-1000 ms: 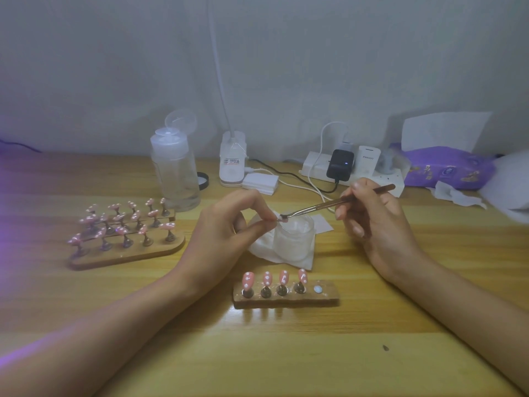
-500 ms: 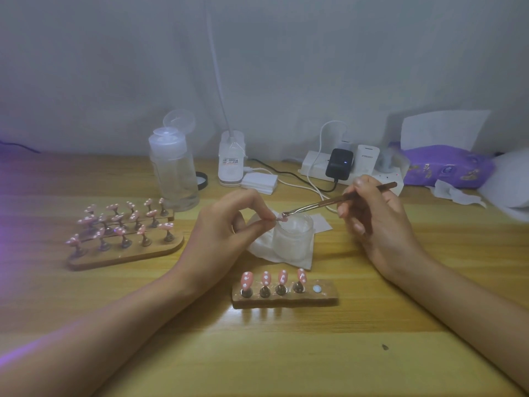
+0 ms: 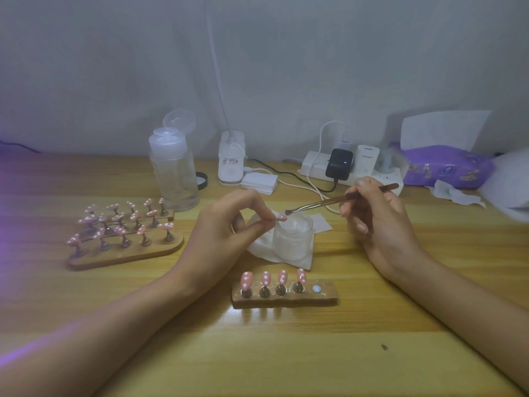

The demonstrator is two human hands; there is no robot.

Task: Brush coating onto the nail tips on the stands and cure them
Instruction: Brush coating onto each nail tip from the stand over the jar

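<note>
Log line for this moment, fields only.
left hand: pinches nail tip near jar | right hand: holds brush, bristles at tip | stand: four tips mounted, fifth spot bare

Pinched nail tip (image 3: pixel 281 217) small, blurred, half-hidden.

Faint grey "PISEN" lettering on the white charger (image 3: pixel 367 161) in the power strip (image 3: pixel 313 167)

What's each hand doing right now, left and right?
Left hand: closed, pinching a pink nail tip.
Right hand: closed, holding the brush, bristles at that nail tip.
</note>
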